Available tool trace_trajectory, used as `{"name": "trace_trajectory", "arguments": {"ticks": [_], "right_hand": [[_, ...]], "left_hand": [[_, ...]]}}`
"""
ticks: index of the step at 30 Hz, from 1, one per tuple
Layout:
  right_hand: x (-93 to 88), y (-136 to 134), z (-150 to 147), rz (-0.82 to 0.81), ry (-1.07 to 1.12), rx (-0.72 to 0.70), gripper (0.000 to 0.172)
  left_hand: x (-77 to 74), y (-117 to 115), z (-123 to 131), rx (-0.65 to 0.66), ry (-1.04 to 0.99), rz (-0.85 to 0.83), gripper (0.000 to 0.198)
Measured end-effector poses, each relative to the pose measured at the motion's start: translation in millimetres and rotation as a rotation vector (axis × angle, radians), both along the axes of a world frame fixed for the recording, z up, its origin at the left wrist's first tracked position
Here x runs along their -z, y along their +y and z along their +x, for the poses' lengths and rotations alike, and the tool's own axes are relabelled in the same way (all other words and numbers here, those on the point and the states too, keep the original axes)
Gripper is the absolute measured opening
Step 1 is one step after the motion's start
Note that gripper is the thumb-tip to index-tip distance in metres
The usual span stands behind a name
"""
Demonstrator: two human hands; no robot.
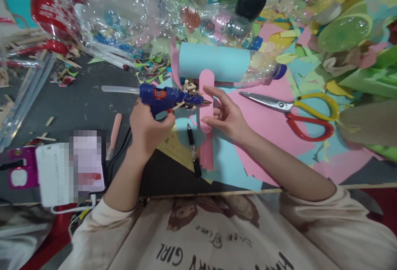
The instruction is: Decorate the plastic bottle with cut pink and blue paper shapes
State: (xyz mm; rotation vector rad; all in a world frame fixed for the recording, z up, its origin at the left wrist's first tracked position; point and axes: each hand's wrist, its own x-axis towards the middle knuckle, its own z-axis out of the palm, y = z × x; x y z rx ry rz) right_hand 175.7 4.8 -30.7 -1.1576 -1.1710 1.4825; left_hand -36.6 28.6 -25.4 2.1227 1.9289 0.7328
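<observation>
a rounded pink strip [206, 75] stood over the middle of the dark desk [83, 98], well in from the near edge. the right hand [229, 117] grasped it, thumb and index finger spread across its face. the left hand [150, 129] was clenched round the handle of a blue glue gun [163, 98], its nozzle over the strip; whether the tip touched could not be told. wood bits clung to the gun's front.

toward the near edge lay more pink strips [206, 156] and a black pen [192, 150]. just beyond the strip, on the far side, lay a bottle wrapped in blue paper [214, 60]. toward the right edge, scissors [285, 106] with one yellow and one red handle rested on pink paper [259, 142].

by the near left corner were a phone [91, 158], a white device [51, 175] and a purple box [23, 175]. clear plastic bottles [133, 9] crowded the far side, paper scraps [372, 80] the far right. red showed below the near edge at both sides.
</observation>
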Motion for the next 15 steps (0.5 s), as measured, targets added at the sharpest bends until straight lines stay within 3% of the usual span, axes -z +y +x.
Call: {"name": "trace_trajectory", "arguments": {"ticks": [15], "right_hand": [[0.5,0.2,0.0,-0.021,0.015,-0.024,0.060]], "left_hand": [[12.6,-0.1,-0.8,-0.013,0.058,0.024,0.029]]}}
